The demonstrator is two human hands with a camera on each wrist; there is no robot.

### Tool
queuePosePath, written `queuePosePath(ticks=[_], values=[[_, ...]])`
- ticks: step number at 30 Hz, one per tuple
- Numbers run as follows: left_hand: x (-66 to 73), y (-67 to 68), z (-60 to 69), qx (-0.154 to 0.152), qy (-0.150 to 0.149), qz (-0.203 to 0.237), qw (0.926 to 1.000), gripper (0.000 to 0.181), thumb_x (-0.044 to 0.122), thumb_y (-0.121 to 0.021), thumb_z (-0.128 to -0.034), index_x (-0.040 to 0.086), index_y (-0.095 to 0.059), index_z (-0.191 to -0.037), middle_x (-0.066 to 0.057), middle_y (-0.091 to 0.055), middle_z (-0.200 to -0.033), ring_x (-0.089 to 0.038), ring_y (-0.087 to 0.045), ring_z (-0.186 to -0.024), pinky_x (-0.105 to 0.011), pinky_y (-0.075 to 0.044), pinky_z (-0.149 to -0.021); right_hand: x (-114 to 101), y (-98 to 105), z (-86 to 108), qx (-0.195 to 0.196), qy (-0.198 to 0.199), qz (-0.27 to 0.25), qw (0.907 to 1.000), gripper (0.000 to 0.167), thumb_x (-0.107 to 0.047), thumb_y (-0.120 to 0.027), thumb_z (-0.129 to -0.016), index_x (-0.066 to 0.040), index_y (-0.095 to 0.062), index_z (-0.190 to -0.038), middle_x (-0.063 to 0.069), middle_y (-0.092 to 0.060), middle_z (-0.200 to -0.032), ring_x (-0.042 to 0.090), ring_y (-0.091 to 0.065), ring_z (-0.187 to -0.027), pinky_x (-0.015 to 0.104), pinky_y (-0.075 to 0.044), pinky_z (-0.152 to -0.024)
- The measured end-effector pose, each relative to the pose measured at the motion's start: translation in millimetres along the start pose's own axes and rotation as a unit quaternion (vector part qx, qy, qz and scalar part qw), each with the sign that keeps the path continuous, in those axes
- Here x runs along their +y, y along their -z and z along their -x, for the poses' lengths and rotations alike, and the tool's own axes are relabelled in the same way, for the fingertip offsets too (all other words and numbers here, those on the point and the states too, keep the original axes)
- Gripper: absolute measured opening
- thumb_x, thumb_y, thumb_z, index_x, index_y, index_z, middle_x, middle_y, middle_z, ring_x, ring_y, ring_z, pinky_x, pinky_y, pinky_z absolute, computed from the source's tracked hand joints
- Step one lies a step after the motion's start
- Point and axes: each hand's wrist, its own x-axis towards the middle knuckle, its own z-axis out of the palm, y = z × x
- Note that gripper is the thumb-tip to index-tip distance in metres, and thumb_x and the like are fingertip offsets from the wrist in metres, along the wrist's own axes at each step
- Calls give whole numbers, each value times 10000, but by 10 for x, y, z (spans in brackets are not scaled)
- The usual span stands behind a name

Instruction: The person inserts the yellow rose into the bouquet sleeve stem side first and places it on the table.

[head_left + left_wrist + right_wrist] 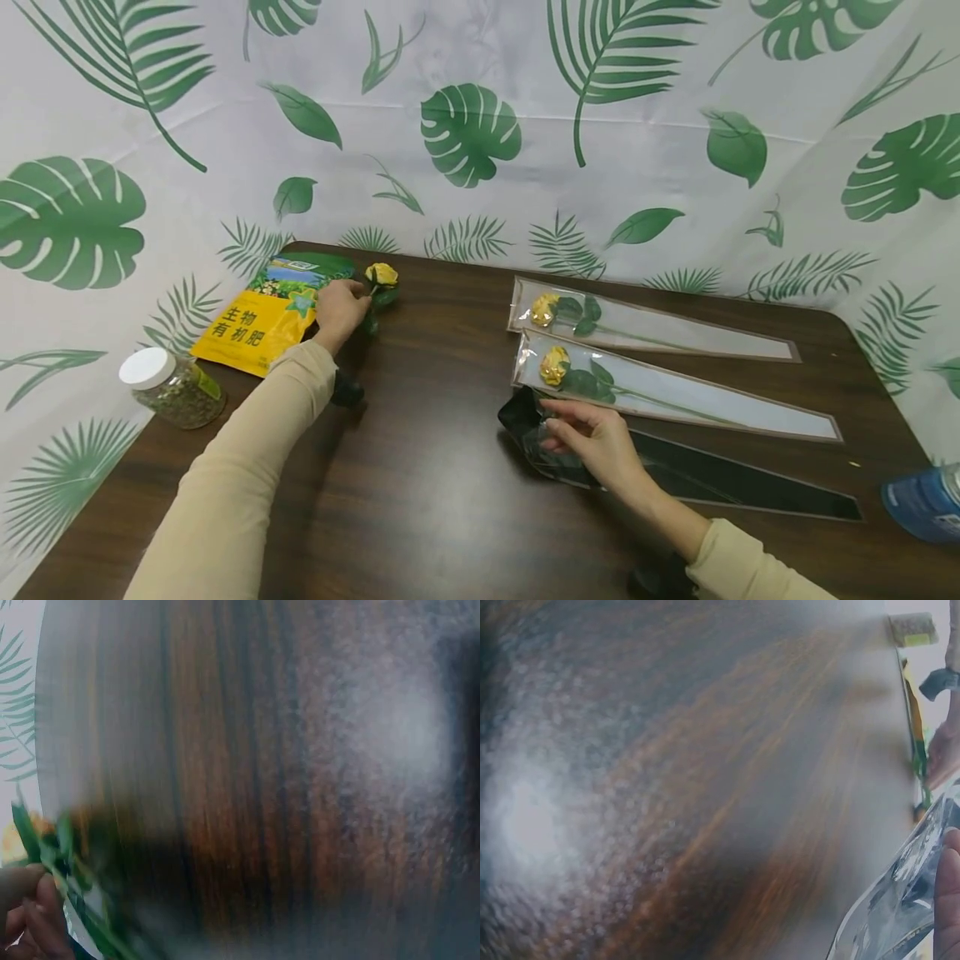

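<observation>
At the back left, my left hand [341, 312] pinches the stem of a yellow rose [382, 274] with green leaves. In the left wrist view the thumb and fingers [45, 889] grip the green stem [97, 926] just below the leaves. My right hand [603, 442] pinches the wide end of a long tapered flower sleeve [750, 475], black with a clear front, and lifts that end off the table. The clear film [892, 900] shines beside the thumb in the right wrist view. Two sleeves, one whitish [675, 329] and one pale blue [690, 396], lie behind it, each with a yellow rose inside.
A yellow and green pouch [247, 329] lies on the left, partly behind my left arm. Beside it a white-lidded clear jar [180, 392] holds greenish pieces. A blue container [926, 504] is at the right edge. A leaf-printed cloth [472, 208] hangs behind the brown table [420, 467].
</observation>
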Motion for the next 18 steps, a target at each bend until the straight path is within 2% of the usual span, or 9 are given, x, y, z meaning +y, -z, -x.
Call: queuePosePath(ticks=[4,7,13,16,18], values=[[23,-22,24,-428,89,-388,9983,268,218,-589,-921,76,-682,-1128,-158,-664,-1123,-354,-617,-965,-449,-516,-751,-4,-3,2,-44,24,26,10000,274,2,-603,-891,57,-621,-1159,195,-684,-834,123,-693,-673,298,-567,-606],[38,-46,43,-794,173,-550,9952,271,247,-573,-932,118,-679,-1146,-138,-651,-1163,-339,-618,-973,-427,-519,-720,-6,-8,7,-50,13,52,10000,275,1,-602,-892,52,-621,-1162,188,-685,-841,121,-693,-674,295,-567,-606],[83,-61,95,-1221,25,-441,9915,279,234,-562,-927,92,-668,-1143,-144,-629,-1189,-344,-586,-1039,-457,-493,-803,-16,-20,12,-19,-32,49,10000,273,8,-606,-887,55,-624,-1155,192,-683,-855,107,-690,-671,292,-566,-605],[155,-42,129,-1392,-186,-122,9900,276,235,-583,-912,57,-675,-1101,-151,-637,-1160,-330,-581,-1031,-448,-478,-841,-20,-24,1,6,21,30,10000,273,5,-611,-885,63,-625,-1151,196,-680,-854,105,-689,-670,290,-566,-606],[237,-28,149,-1668,-110,745,9831,289,227,-589,-921,24,-652,-1118,-121,-665,-1052,-260,-606,-951,-386,-491,-831,-23,-25,-9,20,64,23,10000,274,2,-612,-885,70,-622,-1150,198,-680,-847,106,-689,-670,286,-566,-606]])
